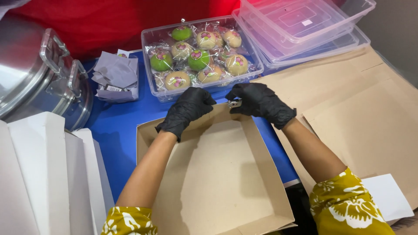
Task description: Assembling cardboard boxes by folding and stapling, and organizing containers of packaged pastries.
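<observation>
A blue worktop [115, 130] carries a stack of flat brown cardboard sheets [361, 109] along its right edge and a metal pot [35, 74] at its left edge, with white folded boxes [48, 174] standing at the near left corner. An open brown box [217, 178] sits at the near edge, between the person's forearms. At the far edge, a clear tub [200, 54] holds wrapped green and cream round cakes, with empty clear tubs [305, 26] stacked just to its right and a small box of grey paper slips [116, 76] to its left. Both hands wear black gloves: the left hand [187, 109] is closed over the box's far wall, and the right hand [259, 102] grips a small metal stapler [234, 103] at that wall's right corner.
</observation>
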